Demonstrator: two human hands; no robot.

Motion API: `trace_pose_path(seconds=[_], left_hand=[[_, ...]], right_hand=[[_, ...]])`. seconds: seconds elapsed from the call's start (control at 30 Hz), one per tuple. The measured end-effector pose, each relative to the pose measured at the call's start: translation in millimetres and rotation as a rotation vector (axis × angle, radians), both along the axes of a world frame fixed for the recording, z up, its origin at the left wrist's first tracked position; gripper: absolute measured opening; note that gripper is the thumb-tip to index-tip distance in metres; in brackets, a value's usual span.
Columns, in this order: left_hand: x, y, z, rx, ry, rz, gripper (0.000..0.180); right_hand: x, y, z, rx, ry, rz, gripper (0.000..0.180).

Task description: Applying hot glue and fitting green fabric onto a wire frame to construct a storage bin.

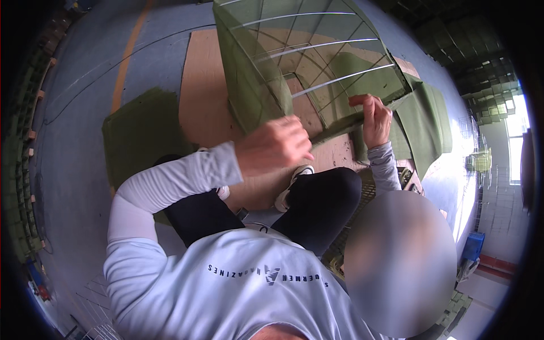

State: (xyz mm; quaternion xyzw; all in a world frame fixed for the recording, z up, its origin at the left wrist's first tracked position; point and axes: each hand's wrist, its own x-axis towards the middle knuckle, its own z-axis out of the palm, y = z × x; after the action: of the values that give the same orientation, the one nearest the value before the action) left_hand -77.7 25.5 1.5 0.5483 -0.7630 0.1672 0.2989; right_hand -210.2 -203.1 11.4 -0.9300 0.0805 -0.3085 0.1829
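Note:
A metal wire frame [317, 49] with green fabric [241, 68] around its sides stands tilted in front of me. By its near left corner is my left hand [275, 146], closed and slightly blurred. What its fingers hold, if anything, is hidden. My right hand [377, 120] is raised at the frame's near right edge, fingers bent together and the index finger hooked toward the left. Nothing I can name shows between those fingers. Below the hands, the frame's near edge is bound in green fabric.
Under the frame lies a light brown board [201, 90]. Folded green fabric [144, 133] lies on the grey floor [79, 141] at left, and another green piece [428, 122] at right. A crate with an openwork side [351, 218] stands beside my right knee. Green stacks line both sides.

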Motion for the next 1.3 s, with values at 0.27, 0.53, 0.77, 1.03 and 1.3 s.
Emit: trace_pose_path(seconds=[0.27,0.53,0.77,1.03,1.3], left_hand=[[6,-53,16,0.403,0.04,-0.389,0.043],[24,-47,17,0.182,0.782,-0.223,0.028],[55,8,-27,-0.115,0.04,-0.063,0.051],[59,-50,-13,-0.095,0.254,-0.363,0.032],[0,-107,-2,0.076,0.302,-0.566,0.017]], right_hand=[[-11,28,-5,-0.017,0.188,-0.244,0.036],[-4,68,13,0.052,-0.03,-0.273,0.03],[-14,147,-20,-0.363,0.003,-0.248,0.034],[-29,108,-7,-0.186,0.078,-0.093,0.022],[-79,91,-3,-0.286,0.149,-0.341,0.017]])
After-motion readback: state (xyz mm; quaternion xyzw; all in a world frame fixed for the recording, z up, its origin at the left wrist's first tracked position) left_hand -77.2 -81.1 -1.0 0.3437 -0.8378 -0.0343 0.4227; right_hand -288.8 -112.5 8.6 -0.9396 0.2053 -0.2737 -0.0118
